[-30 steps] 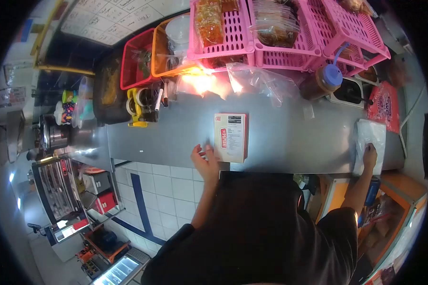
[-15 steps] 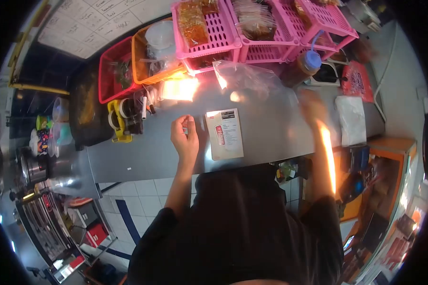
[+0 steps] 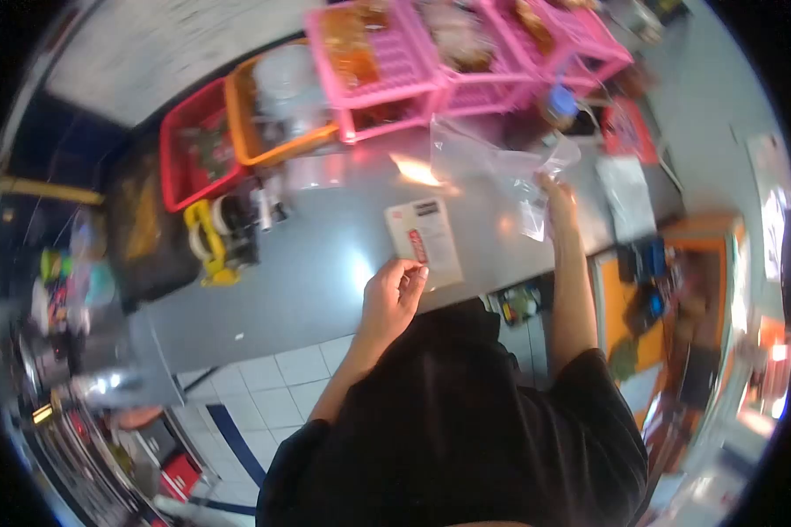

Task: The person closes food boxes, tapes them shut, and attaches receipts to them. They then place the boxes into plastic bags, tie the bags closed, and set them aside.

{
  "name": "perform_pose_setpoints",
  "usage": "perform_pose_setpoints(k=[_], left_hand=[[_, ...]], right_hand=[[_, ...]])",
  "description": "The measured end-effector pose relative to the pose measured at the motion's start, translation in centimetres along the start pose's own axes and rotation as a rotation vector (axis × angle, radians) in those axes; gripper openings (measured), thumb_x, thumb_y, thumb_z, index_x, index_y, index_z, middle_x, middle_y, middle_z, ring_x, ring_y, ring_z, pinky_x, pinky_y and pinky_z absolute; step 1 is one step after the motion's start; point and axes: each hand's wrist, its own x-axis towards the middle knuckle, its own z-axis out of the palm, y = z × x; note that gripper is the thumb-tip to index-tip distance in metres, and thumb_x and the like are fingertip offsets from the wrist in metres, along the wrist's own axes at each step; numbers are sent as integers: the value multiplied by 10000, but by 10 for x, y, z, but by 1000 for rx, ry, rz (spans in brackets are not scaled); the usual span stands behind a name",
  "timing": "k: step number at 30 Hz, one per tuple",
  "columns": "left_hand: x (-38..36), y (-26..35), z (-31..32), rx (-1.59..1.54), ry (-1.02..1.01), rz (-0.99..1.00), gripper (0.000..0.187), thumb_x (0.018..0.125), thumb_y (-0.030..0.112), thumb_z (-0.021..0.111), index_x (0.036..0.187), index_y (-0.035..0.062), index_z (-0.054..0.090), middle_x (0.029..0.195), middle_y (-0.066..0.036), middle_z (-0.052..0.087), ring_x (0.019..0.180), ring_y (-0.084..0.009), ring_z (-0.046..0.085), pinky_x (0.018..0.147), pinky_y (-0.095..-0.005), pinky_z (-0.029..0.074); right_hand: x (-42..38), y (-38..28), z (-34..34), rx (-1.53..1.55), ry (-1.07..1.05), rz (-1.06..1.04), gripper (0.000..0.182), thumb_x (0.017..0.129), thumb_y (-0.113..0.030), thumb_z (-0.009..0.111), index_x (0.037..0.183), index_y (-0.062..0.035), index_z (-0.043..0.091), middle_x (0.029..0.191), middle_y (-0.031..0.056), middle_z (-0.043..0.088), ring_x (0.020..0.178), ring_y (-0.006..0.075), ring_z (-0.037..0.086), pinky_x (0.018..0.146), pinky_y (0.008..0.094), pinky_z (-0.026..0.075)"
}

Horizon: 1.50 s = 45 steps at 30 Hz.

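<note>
A pale flat packet (image 3: pixel 440 247) with a red label and a dark printed block lies on the grey metal table (image 3: pixel 316 263). My left hand (image 3: pixel 394 297) is at its lower left edge, overlapping it in this view, with fingers curled in and nothing showing between them. Farther right, my right hand (image 3: pixel 560 206) grips a clear plastic bag (image 3: pixel 492 161) between thumb and fingers. The bag stretches leftward over the tabletop, and part of it hangs below the fingertips.
Pink baskets (image 3: pixel 387 92) holding bagged food line the back, beside an orange basket (image 3: pixel 283 155) and a red basket (image 3: pixel 204 195). A yellow tape dispenser (image 3: pixel 204 241) stands left. At right are a blue-capped bottle (image 3: pixel 560 104) and white plastic (image 3: pixel 625 195).
My right hand has moved down and slightly left and now has hold of the clear bag, which is lifted. My left hand has moved right and down to the packet's edge.
</note>
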Motion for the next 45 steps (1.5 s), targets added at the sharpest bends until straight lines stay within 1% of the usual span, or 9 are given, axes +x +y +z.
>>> perform_pose_setpoints(k=[7, 11, 15, 21, 24, 27, 32, 38, 45], left_hand=[[0, 24, 68, 13, -431, 396, 181, 914, 215, 706, 888, 45, 646, 855, -71, 674, 822, -253, 656, 770, -378, 503], [11, 62, 120, -76, -517, 739, 904, 780, 525, 801, 1421, -8, 451, 1489, -251, 413, 1360, -410, 426, 1121, -531, 315], [25, 60, 176, -443, -1484, 306, 590, 909, 487, 718, 1212, -11, 629, 1089, -118, 691, 1062, -202, 628, 939, -354, 476], [-3, 64, 204, -236, -1209, 63, 232, 954, 253, 697, 968, 22, 686, 853, -58, 698, 842, -182, 653, 807, -338, 490], [-19, 64, 231, 186, -581, 772, 134, 867, 153, 707, 929, 42, 666, 801, -95, 647, 820, -340, 646, 843, -426, 491], [-59, 78, 254, 504, 34, 909, 158, 864, 186, 723, 899, 57, 639, 925, -110, 657, 893, -335, 645, 847, -439, 484], [-138, 73, 239, 438, -785, 61, 360, 977, 364, 648, 919, 8, 659, 781, -102, 634, 711, -190, 598, 626, -332, 453], [-185, 46, 238, -71, -828, -327, 383, 979, 358, 632, 806, 16, 654, 652, -91, 558, 621, -105, 506, 562, -333, 420], [-204, 35, 195, 610, -272, 413, 236, 873, 171, 639, 680, 38, 611, 628, -98, 568, 594, -259, 575, 541, -409, 444]], right_hand=[[-209, 20, -72, -160, 191, -3, 265, 946, -303, 698, 1054, -71, 628, 792, 10, 644, 595, 59, 534, 508, 197, 411], [-287, 10, -71, 85, 102, -106, 512, 901, -517, 709, 1058, -48, 580, 820, 43, 674, 630, 60, 598, 518, 210, 475], [-317, 14, -92, 302, 61, -157, 574, 909, -523, 695, 1130, -5, 586, 903, 71, 679, 747, 132, 638, 635, 268, 514], [-344, 44, -168, 190, 254, -116, 473, 1035, -424, 526, 966, 23, 662, 836, 109, 698, 735, 173, 673, 681, 306, 554], [-344, 58, -195, 391, 174, -35, 195, 984, -187, 638, 1057, -7, 621, 898, 112, 705, 774, 187, 686, 753, 325, 567], [-342, 60, -208, 566, 61, 5, 281, 892, 16, 694, 1143, -34, 576, 894, 84, 703, 829, 162, 674, 771, 320, 551], [-321, 131, -213, 609, -20, 117, 301, 876, -40, 743, 1116, -60, 564, 900, 57, 696, 751, 122, 667, 688, 266, 541], [-324, 98, -184, 915, -35, 410, 547, 916, -90, 723, 1406, -54, 482, 749, -77, 560, 649, 36, 510, 645, 203, 433], [-320, 105, -194, 82, -376, 98, 598, 871, -28, 725, 1430, -24, 511, 684, -57, 569, 600, 59, 503, 558, 246, 421]])
